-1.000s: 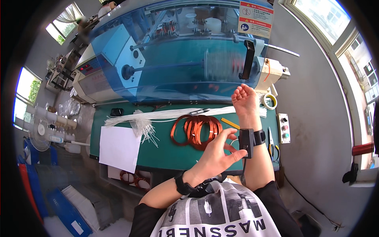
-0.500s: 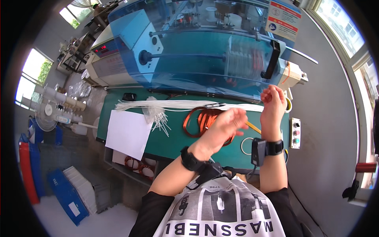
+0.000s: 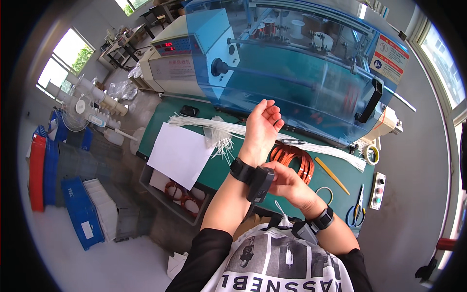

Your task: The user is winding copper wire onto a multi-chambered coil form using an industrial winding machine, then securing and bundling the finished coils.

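My left hand (image 3: 264,129) is raised over the front of the green table, its fingers loosely bent with nothing in them. A black strap holds a small black box-shaped device (image 3: 261,185) to my left wrist. My right hand (image 3: 294,189) is closed at the side of that device, thumb and fingers against it; the fingertips are partly hidden. On my right wrist sits another black strapped device (image 3: 322,220). Just beyond my right hand lies a coil of orange-brown wire (image 3: 302,163), and a bundle of thin white tubes (image 3: 335,152) stretches across behind it.
A machine with a blue see-through cover (image 3: 292,92) stands behind the table (image 3: 335,185). At right lie a yellow strip (image 3: 332,175), scissors (image 3: 360,207), blue-handled pliers (image 3: 351,218), a tape roll (image 3: 371,155) and a button box (image 3: 377,191). White paper (image 3: 179,155) lies at left.
My right hand has come down from its raised place to the device on my left wrist. My left hand has turned upward. The view has shifted, so the table sits farther right.
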`<state>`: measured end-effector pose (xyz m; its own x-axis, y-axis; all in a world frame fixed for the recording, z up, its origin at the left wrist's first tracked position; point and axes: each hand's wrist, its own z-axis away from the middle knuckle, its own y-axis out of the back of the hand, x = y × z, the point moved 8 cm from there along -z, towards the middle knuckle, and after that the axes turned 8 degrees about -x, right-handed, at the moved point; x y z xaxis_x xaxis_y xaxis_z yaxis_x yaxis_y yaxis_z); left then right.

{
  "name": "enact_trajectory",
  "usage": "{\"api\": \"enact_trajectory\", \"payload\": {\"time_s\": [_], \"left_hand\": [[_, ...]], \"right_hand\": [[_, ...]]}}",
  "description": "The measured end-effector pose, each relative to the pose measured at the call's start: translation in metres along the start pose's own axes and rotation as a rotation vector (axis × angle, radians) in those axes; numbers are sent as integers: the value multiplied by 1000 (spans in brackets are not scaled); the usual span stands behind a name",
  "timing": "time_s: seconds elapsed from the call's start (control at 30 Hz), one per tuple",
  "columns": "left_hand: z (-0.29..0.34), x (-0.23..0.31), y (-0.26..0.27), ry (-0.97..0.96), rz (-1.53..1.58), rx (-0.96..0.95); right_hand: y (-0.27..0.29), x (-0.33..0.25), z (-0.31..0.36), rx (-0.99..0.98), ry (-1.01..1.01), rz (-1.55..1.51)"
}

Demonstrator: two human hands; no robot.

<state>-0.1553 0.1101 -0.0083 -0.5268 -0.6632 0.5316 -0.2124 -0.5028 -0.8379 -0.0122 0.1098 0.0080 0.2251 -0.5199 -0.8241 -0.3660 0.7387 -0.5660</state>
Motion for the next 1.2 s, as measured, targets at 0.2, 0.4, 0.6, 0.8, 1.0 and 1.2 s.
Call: {"api": "enact_trajectory", "payload": {"time_s": [0.2, 0.4, 0.6, 0.8, 1.0, 1.2], "left_hand": [[10, -3, -6, 16, -56, -37], [36, -38, -48, 344, 306, -208], [60, -63, -80, 535, 413, -333], [29, -24, -32, 170, -170, -160], [22, -31, -43, 199, -276, -225], [-11, 10, -15, -134, -648, 4]], "right_hand": [[0, 16, -2, -83, -120, 212], [6, 21, 0, -169, -29, 426], [12, 12, 0, -12, 120, 714], [-13, 14, 14, -258, -158, 211], [-8, 14, 18, -123, -102, 30], [27, 1, 37, 469, -4, 195]]}}
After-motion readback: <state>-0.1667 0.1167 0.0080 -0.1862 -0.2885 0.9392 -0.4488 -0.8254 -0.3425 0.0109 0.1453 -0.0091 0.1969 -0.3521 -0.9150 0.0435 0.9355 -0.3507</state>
